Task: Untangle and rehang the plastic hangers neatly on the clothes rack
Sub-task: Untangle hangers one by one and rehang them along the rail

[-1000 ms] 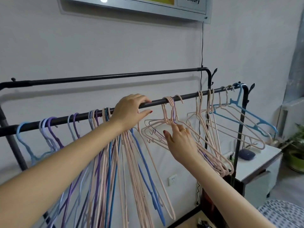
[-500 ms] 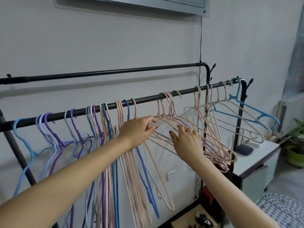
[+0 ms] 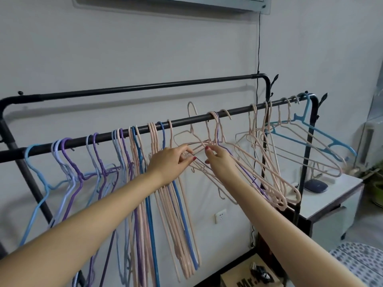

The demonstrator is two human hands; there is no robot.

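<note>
A black clothes rack has a front bar (image 3: 186, 120) that carries several plastic hangers in blue, lilac, purple and pink. In the middle a tangled bunch of pink hangers (image 3: 269, 183) hangs askew. One pink hanger (image 3: 191, 112) is lifted, its hook above the bar. My left hand (image 3: 170, 162) pinches the pink wires just below the bar. My right hand (image 3: 219, 160) pinches the same bunch right beside it. Straight-hanging hangers (image 3: 145, 183) fill the bar to the left, partly behind my left arm. A blue hanger (image 3: 310, 135) and more pink ones hang at the right end.
The rack's rear bar (image 3: 145, 88) runs behind, close to the wall. A white cabinet (image 3: 331, 195) with a dark blue object (image 3: 316, 186) stands right of the rack. A cardboard box (image 3: 250, 278) lies on the floor below. A black cable (image 3: 258, 48) runs down the wall.
Both hands have closed in on the tangled pink bunch and now pinch it. One pink hanger has risen, its hook now above the bar. The left hand left the bar a second ago.
</note>
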